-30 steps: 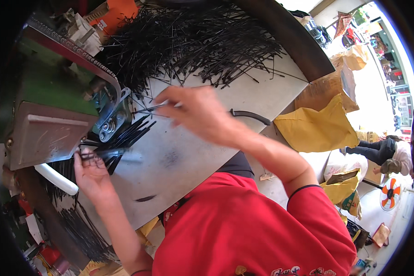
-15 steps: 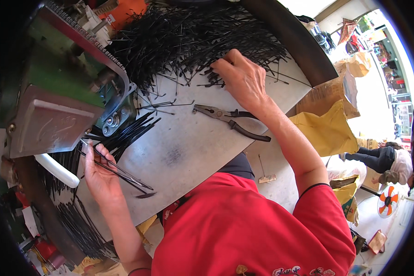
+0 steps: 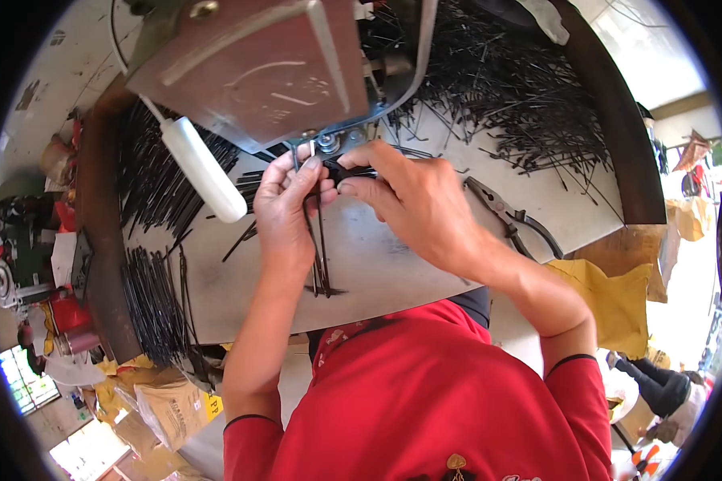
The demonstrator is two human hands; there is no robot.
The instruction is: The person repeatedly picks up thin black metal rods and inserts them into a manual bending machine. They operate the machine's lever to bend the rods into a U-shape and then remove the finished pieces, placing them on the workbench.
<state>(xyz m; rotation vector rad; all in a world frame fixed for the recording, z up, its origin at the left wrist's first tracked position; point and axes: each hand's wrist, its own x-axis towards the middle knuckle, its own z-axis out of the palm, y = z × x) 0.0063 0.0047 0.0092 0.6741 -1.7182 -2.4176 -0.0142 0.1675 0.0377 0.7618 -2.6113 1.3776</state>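
**Both hands on a wire bundle at the machine's front edge**

Worktop [image 3: 425, 264]: grey, worn, spans most of the view. Person in a red shirt leans over it from the near side.

Machine [image 3: 257, 64]: big brown metal housing, far centre, overhanging the worktop. White handle [image 3: 203, 170] sticks out from its left side, angled toward near-right.

Loose wire pile [image 3: 521, 112]: large heap of thin black wires, far right of the worktop. Sorted wire stacks [image 3: 148, 297]: neater bundles along the left edge, near and far of the handle.

Yellow bag [image 3: 610, 301]: right, off the worktop edge.

Pliers [image 3: 509, 218]: lie flat on the worktop just right of the right hand, untouched.

Left hand [image 3: 290, 210]: closed around a small bundle of black wires [image 3: 321, 256]; the strands run from the fingers back toward the near side, ends resting on the worktop.

Right hand [image 3: 413, 200]: fingers pinched narrow on the far end of the same bundle, right beside the left-hand fingertips, just under the machine's front edge.

Hands touch each other at the grip point.
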